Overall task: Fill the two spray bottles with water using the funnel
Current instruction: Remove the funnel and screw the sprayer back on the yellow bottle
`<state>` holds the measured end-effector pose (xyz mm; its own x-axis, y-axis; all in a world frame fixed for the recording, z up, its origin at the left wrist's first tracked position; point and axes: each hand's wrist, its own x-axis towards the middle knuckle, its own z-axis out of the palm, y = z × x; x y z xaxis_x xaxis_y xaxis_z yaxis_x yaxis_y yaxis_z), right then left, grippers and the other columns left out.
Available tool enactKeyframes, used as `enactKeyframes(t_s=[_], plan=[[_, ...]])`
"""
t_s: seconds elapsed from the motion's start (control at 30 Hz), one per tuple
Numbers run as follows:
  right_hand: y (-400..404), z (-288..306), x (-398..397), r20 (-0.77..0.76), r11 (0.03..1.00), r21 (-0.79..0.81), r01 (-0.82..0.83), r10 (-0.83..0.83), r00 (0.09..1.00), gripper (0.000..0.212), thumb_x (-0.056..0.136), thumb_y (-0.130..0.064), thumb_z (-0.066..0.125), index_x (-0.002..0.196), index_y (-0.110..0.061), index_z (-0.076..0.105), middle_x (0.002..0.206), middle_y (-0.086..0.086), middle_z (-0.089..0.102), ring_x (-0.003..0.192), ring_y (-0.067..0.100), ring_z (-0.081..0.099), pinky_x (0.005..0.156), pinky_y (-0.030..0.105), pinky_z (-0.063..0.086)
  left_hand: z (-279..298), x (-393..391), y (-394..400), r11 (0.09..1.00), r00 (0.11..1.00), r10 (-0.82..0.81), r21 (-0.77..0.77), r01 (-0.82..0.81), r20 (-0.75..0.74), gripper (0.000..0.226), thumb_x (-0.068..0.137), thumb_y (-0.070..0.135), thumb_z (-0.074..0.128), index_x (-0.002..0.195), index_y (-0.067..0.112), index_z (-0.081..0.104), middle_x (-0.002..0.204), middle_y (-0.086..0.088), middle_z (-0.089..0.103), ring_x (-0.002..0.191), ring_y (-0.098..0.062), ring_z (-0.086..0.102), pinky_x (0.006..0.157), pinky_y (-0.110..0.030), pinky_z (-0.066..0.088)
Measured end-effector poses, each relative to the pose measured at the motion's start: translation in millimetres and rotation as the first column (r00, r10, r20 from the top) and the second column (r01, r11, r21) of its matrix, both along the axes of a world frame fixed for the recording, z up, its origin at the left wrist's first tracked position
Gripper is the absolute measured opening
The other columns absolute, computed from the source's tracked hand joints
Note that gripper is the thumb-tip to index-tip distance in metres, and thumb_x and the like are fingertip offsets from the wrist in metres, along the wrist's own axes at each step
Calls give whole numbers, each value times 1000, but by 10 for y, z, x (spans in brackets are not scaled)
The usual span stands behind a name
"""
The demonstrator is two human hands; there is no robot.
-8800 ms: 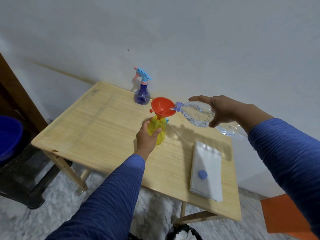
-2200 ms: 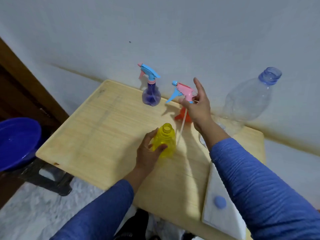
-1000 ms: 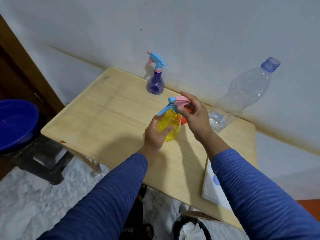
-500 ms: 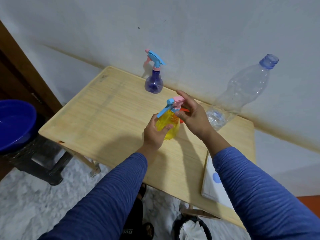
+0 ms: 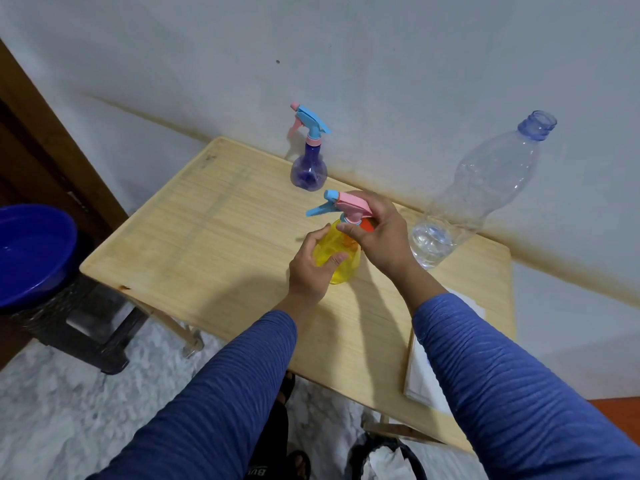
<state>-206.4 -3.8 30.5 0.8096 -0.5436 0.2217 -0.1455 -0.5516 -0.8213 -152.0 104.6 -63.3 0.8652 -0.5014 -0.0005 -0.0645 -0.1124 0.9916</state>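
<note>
Since two seconds back, pink spray head (image 5: 351, 206) moved onto yellow bottle (image 5: 337, 258), mid wooden table (image 5: 214, 237). My right hand (image 5: 379, 237) fingers pinch its collar; left hand (image 5: 310, 268) curls round the body. Purple spray bottle (image 5: 309, 157) stands behind, water bottle (image 5: 474, 199) right.

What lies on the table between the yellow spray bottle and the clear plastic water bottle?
In the head view, the right hand lies between the yellow spray bottle and the clear plastic water bottle, and a sliver of the orange funnel shows behind its fingers.
</note>
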Motion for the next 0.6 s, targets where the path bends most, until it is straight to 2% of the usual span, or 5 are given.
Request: enactKeyframes(t_s=[0.07, 0.1, 0.27, 0.43, 0.6], plan=[[-1, 0, -9, -39, 998, -66, 6, -9, 999, 45, 76, -19, 76, 118, -21, 61, 108, 6, 60, 97, 13, 51, 82, 20, 44, -6, 3, -6, 1000, 1000, 5, 6, -5, 9, 54, 76, 42, 71, 126, 34, 52, 122, 13, 61, 114, -11, 56, 99, -40, 47], [-2, 7, -18, -46, 997, -83, 3, -7, 999, 46, 77, -20, 75, 120, -20, 60, 110, 5, 60, 99, 11, 49, 82, 19, 43, -9, 1, -10, 1000, 1000, 6, 6, -7, 8, 54, 77, 39, 72, 127, 33, 52, 123, 11, 61, 114, -12, 56, 99, -40, 47], [-55, 70, -84, -19, 991, -60, -119, 118, 993, 61, 84, -13, 68, 139, -23, 42, 132, -2, 53, 118, 9, 50, 97, 18, 41, 13, -22, -14, 1000, 1000, 18, -17, -18, -13, 56, 72, 45, 70, 125, 34, 53, 123, 12, 61, 113, -9, 57, 100, -39, 47], [-47, 94, -48, 52, 987, 13, -160, 159, 986, 57, 85, -3, 64, 136, -22, 47, 125, -12, 57, 112, -2, 54, 98, 23, 44, 20, -26, -4, 1000, 1000, 14, -22, -15, -18, 62, 67, 55, 67, 125, 37, 53, 125, 11, 61, 113, -10, 58, 99, -40, 47], [-54, 25, -63, 53, 991, 40, -128, 126, 991, 57, 87, -7, 63, 138, -25, 45, 132, -2, 58, 118, 14, 55, 100, 30, 47, 29, -33, -13, 1000, 1000, 26, -8, -26, -2, 58, 72, 46, 70, 125, 33, 53, 123, 9, 61, 111, -12, 58, 97, -42, 48]])
